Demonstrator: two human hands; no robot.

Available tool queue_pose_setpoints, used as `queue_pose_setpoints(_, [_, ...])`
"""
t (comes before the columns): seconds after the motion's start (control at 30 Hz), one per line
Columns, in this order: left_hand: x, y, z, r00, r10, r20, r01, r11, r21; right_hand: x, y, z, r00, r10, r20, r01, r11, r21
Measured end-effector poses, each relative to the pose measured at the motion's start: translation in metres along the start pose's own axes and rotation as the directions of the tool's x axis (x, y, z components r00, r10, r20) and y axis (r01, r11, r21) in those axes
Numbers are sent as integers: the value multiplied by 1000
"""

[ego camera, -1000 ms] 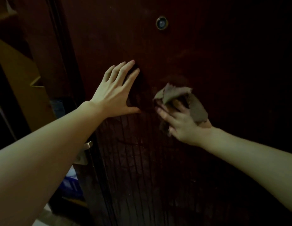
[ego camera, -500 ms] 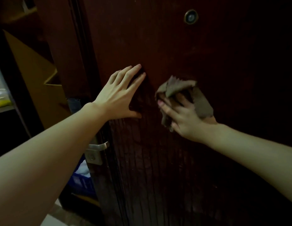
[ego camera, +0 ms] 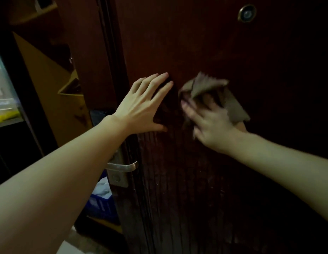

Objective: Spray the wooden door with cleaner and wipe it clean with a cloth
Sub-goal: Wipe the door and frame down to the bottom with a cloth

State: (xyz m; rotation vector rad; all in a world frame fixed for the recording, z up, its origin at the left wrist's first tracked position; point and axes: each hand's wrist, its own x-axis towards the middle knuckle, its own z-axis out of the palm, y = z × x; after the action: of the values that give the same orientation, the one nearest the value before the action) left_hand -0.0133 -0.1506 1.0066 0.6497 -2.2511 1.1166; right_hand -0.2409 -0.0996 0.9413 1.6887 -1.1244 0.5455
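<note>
The left hand (ego camera: 141, 105) stays flat against the dark wooden door (ego camera: 205, 43), fingers straight and spread, holding nothing. Just beside it, the right hand (ego camera: 209, 123) presses a crumpled brown cloth (ego camera: 205, 87) to the panel, fingers laid over it — now motion-blurred, where half a second ago it was sharp. The peephole (ego camera: 247, 13) and lever handle (ego camera: 123, 166) sit further right in view than before.
</note>
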Motion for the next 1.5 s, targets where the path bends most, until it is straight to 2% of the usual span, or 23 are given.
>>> queue_pose_setpoints(0.07, [-3,-5,0,1000,2,10,-2,1000,2,-28,-22,24,989,-88,118,77,992,99])
queue_pose_setpoints(0.13, [-8,-12,0,1000,9,18,-9,1000,17,-38,-28,24,960,-120,251,81,984,160])
queue_pose_setpoints(0.17, [-11,-15,1,1000,11,23,-12,1000,26,-32,-25,21,958,-140,251,94,978,185])
queue_pose_setpoints(0.27, [-18,-24,4,999,1,42,-3,999,38,14,-11,7,997,-70,33,64,986,153])
queue_pose_setpoints(0.33, [-22,-27,8,999,-2,48,1,999,32,48,-3,-6,993,-5,-115,13,998,69])
queue_pose_setpoints(0.47, [-32,-35,14,999,-32,34,32,999,-7,63,-14,-3,979,60,-196,-43,995,95])
queue_pose_setpoints(0.53, [-38,-41,16,999,-33,23,33,999,-13,51,-35,12,988,53,-147,-35,992,119])
queue_pose_setpoints(0.63, [-46,-49,19,999,-28,21,28,999,-14,23,-67,36,998,-44,35,34,964,262])
queue_pose_setpoints(0.7, [-51,-55,22,1000,-14,9,14,1000,-5,20,-71,39,994,-81,67,60,961,268])
queue_pose_setpoints(0.77, [-55,-60,26,1000,-6,6,6,1000,6,42,-61,33,996,-93,8,89,972,217])
queue_pose_setpoints(0.9, [-58,-64,33,1000,-9,-1,10,1000,15,100,-45,18,994,-12,-109,25,993,118])
queue_pose_setpoints(0.97, [-61,-67,36,1000,-17,-22,17,1000,24,103,-53,22,990,10,-138,8,992,129])
queue_pose_setpoints(1.07, [-69,-78,41,998,-44,-54,47,997,60,71,-81,38,995,-26,-95,45,979,198])
queue_pose_setpoints(1.2, [-84,-91,46,998,-62,-18,63,995,82,25,-103,51,983,-135,125,112,978,175])
queue_pose_setpoints(1.3, [-93,-96,48,998,-62,13,60,993,97,47,-98,48,979,-183,89,162,965,205])
queue_pose_setpoints(1.37, [-95,-97,50,999,-52,15,50,996,78,77,-94,45,985,-169,20,162,969,184])
queue_pose_setpoints(1.5, [-99,-100,52,999,-43,4,43,997,56,118,-95,47,992,-122,-24,124,983,132])
